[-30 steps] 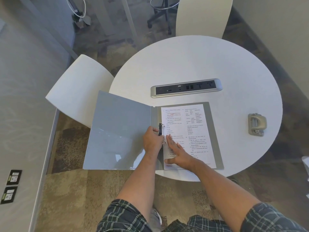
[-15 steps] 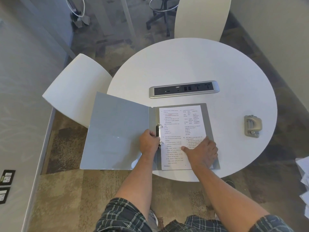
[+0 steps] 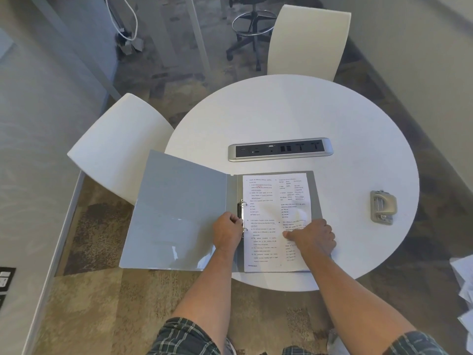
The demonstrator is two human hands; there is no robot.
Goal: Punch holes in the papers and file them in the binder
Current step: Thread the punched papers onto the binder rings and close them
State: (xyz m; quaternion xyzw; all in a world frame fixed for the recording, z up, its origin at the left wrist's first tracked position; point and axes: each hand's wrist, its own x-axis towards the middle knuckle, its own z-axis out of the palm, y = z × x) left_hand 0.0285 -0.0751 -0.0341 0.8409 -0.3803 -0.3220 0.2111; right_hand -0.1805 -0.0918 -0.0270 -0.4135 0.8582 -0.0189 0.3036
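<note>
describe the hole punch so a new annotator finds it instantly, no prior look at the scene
Start at the round white table. Right of the open grey binder, near the table's right edge, the hole punch sits alone: a small grey-beige metal block with a curved lever. Unlike the long silver power strip mid-table, it is short, squat and without sockets.

binder [image 3: 179, 213]: glossy grey plastic | table [image 3: 294, 111]: matt white | papers [image 3: 266, 221]: printed
</note>
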